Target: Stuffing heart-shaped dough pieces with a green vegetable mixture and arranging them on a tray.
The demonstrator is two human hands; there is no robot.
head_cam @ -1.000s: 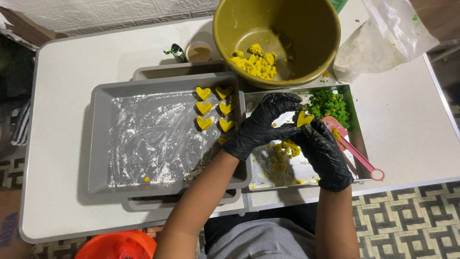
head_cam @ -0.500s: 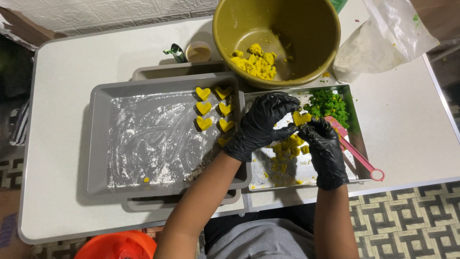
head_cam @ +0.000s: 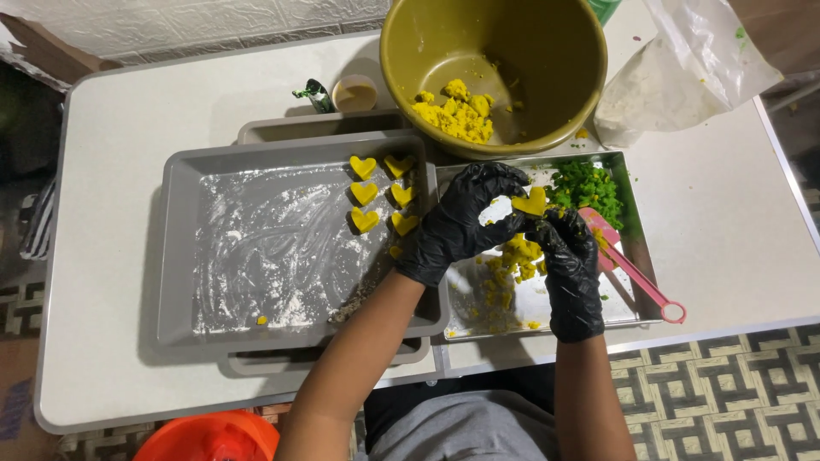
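White table (head_cam: pixel 162 94) against a pale textured wall, patterned tile floor showing below its near edge, and an orange bucket (head_cam: pixel 209 437) tucked just under that edge by your left elbow.

Your left hand (head_cam: pixel 461 224), black glove, is curled over the seam between the two trays, fingers bent toward your right hand (head_cam: pixel 571 266), and it looks like both are pinching the same yellow dough heart (head_cam: pixel 531 203) between their fingertips, held just above the steel tray (head_cam: pixel 634 256). So neither hand is spread open; both are closed lightly on that piece.

Room-wise: left of your left hand the floured grey tray (head_cam: pixel 184 256) is mostly bare, with six finished hearts (head_cam: pixel 381 192) in two columns right beside your knuckles. Ahead of both hands the big olive bowl (head_cam: pixel 494 72) overhangs the steel tray's far rim, so it's tight up there. Right of your right hand sit the green dough (head_cam: pixel 586 183) and the pink scraper (head_cam: pixel 630 269), whose ring end pokes past the tray's near corner. Under your hands there's a scatter of yellow scraps (head_cam: pixel 511 263). Plastic flour bag (head_cam: pixel 683 72) lies further right, well apart.

Compared to half a second ago, not much changed: the heart sits about where it was, your right hand has slid a touch nearer to you, and the trays haven't budged.
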